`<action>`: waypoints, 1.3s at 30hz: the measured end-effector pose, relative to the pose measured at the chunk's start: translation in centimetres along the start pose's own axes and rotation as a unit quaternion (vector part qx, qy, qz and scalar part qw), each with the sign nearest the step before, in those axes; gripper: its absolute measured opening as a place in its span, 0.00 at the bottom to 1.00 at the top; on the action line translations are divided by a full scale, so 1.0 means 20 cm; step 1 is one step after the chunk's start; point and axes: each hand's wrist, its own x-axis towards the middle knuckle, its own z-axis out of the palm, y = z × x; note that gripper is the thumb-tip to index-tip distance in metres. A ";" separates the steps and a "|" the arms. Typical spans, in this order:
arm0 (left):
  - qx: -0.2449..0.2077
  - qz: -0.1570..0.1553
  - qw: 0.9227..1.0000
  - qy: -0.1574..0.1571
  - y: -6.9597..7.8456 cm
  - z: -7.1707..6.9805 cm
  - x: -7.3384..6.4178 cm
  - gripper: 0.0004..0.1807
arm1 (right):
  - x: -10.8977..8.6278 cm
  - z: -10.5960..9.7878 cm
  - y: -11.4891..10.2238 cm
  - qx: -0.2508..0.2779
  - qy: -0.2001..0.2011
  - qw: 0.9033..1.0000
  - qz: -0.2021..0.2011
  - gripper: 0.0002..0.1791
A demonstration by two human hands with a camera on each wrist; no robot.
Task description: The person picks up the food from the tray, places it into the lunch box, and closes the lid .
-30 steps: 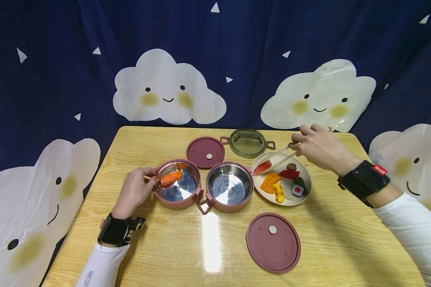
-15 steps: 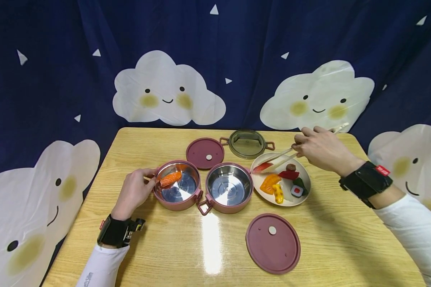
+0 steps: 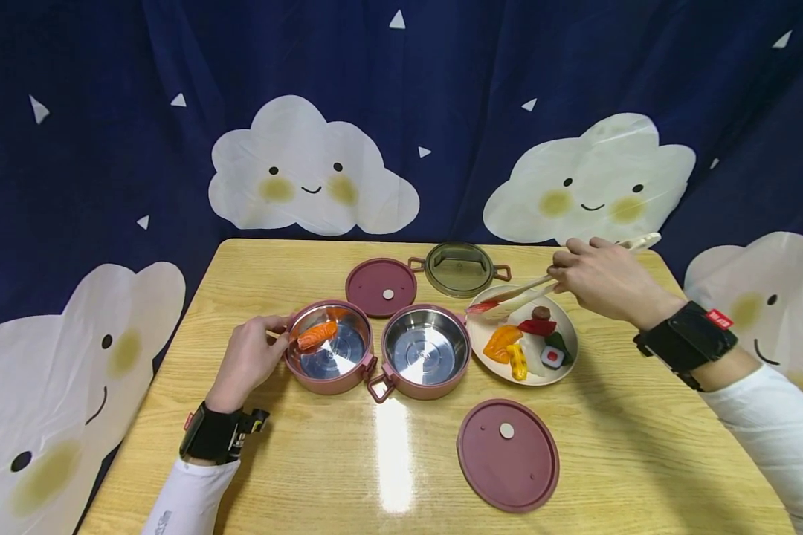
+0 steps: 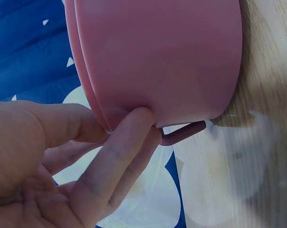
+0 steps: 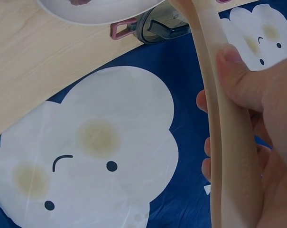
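Note:
My left hand (image 3: 250, 357) pinches the outer side of the left pink pot (image 3: 331, 384) by its rim and handle; the left wrist view shows fingers against its pink wall (image 4: 167, 61). An orange salmon sushi piece (image 3: 317, 336) lies inside this pot. My right hand (image 3: 592, 279) grips beige tongs (image 5: 238, 142), thumb on one arm and fingers behind the other. Their tips reach down left to a red-topped sushi piece (image 3: 483, 307) at the left edge of the cream plate (image 3: 538, 380). A second pink pot (image 3: 428, 390), with nothing in it, stands between the left pot and plate.
The plate also bears orange sushi (image 3: 502, 343), a yellow piece (image 3: 518, 362), a red piece (image 3: 537, 326) and a sushi roll (image 3: 552, 357). One maroon lid (image 3: 381, 286) and a glass lid (image 3: 459, 269) lie behind the pots; another maroon lid (image 3: 508, 457) lies in front.
The tongs' arms have come closer together around the red-topped sushi piece, which now shows less between them. My right hand has shifted slightly right. The left hand keeps its hold on the pot.

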 end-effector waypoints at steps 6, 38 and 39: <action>0.000 -0.001 1.000 0.002 0.00 0.00 0.00 0.16 | 0.01 -0.02 0.02 0.011 0.002 1.000 0.008 0.12; 0.011 0.000 1.000 0.002 0.00 0.01 0.00 0.16 | 0.21 -0.33 -0.11 -0.008 0.081 0.997 -0.014 0.12; 0.011 0.000 1.000 0.003 0.01 0.01 0.00 0.16 | 0.22 -0.33 -0.12 -0.007 0.084 0.996 -0.016 0.11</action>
